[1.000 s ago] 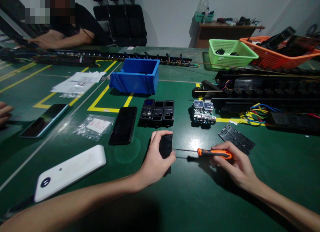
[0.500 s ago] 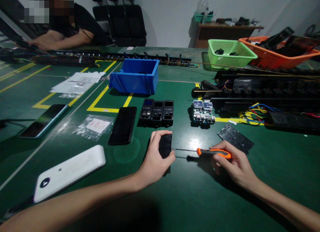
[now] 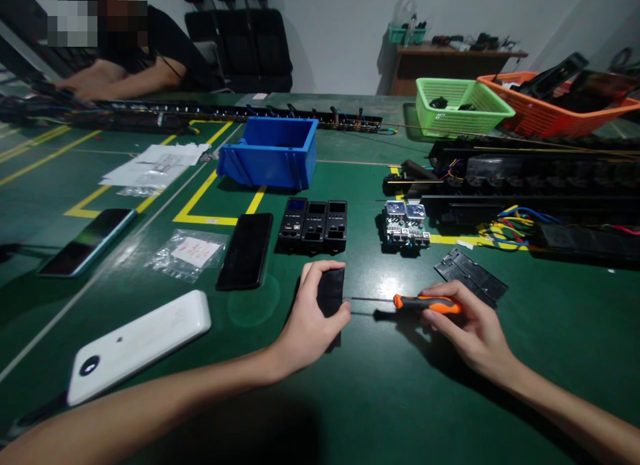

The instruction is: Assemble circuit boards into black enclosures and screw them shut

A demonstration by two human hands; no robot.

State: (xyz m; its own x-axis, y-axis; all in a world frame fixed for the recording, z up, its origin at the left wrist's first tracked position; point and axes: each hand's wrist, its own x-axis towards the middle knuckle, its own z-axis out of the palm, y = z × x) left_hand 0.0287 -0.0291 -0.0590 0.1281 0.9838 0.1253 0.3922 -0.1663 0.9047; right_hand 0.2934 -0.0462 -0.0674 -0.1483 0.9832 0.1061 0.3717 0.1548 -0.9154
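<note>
Screwdriver (image 3: 404, 303) points left at black case (image 3: 331, 293), long axis crosswise.

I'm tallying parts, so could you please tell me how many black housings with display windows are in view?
3, in a row beyond the left hand: left housing, middle housing and right housing. The black part in that hand may be another; I cannot tell.

- Your left hand (image 3: 313, 321) grips a black case (image 3: 331, 293) above the green table (image 3: 390, 398).
- Your right hand (image 3: 473, 325) holds an orange-and-black screwdriver (image 3: 413, 305), its shaft reaching the case's right side (the tip is too small to judge).
- Beyond your left hand, three black housings (image 3: 315, 233) stand side by side, a blue bin (image 3: 273, 159) behind them.
- Circuit boards (image 3: 398, 226) lie near a flat black panel (image 3: 473, 277).
</note>
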